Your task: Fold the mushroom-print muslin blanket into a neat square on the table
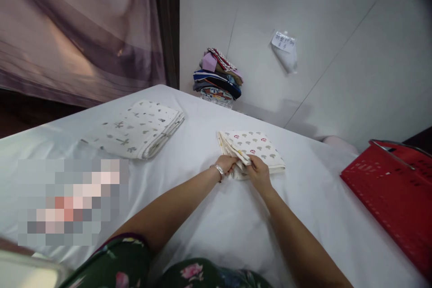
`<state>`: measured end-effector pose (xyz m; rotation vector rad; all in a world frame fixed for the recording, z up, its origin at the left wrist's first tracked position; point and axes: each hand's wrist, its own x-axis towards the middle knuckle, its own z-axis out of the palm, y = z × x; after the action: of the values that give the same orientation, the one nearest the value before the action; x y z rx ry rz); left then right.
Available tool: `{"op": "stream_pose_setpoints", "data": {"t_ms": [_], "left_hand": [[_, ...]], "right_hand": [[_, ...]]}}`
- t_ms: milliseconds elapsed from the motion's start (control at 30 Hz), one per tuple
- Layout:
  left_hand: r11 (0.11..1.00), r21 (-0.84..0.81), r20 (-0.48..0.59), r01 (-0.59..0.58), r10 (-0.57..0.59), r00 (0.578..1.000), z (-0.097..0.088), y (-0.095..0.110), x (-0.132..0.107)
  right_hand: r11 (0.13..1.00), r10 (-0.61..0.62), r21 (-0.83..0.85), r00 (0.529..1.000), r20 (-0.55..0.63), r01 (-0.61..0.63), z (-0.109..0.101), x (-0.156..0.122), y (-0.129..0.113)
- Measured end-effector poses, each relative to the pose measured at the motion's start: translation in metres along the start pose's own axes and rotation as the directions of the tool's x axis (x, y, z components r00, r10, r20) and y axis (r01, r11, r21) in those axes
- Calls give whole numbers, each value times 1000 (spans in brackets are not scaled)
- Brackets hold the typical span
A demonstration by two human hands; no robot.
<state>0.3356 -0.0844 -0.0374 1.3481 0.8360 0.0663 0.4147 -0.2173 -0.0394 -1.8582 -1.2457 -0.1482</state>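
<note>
A folded white cloth with grey mushroom prints and a few red ones lies on the white-covered table in front of me. My left hand, with a silver bracelet at its wrist, is closed on the near left edge of this cloth. Close beside it, my right hand pinches the same layered edge, its thumb on top. Some fingertips are hidden in the fabric. Farther left rests a larger folded cloth, white with small grey-green prints, touched by neither hand.
A red plastic basket with a metal handle stands at the right. Beyond the far table edge are a stack of folded clothes and a labelled clear bag. A pinkish curtain hangs at upper left. One patch at left is pixelated.
</note>
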Motion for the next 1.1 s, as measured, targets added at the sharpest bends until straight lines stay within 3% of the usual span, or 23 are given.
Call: {"op": "stream_pose_setpoints", "data": {"t_ms": [167, 367, 500, 700, 833, 967, 1100], "left_hand": [[997, -27, 58, 69, -68, 996, 0, -2, -4], [996, -41, 68, 77, -75, 995, -8, -7, -5], [995, -61, 41, 73, -71, 997, -11, -8, -7], [989, -147, 88, 20, -7, 996, -13, -6, -17], [998, -23, 9, -57, 58, 998, -9, -8, -19], [995, 65, -35, -79, 81, 996, -6, -10, -15], [987, 130, -62, -91, 100, 993, -6, -11, -11]], "right_hand": [[972, -131, -178, 981, 146, 157, 4, -7, 4], [939, -216, -234, 963, 164, 250, 9, -10, 7], [924, -211, -279, 956, 205, 263, 13, -12, 3], [913, -175, -321, 952, 250, 252, 14, -12, -5], [907, -171, -330, 946, 276, 261, 12, -12, -6], [895, -220, -311, 923, 317, 320, 3, -16, 2], [877, -166, -373, 920, 355, 302, -24, -21, 21]]}}
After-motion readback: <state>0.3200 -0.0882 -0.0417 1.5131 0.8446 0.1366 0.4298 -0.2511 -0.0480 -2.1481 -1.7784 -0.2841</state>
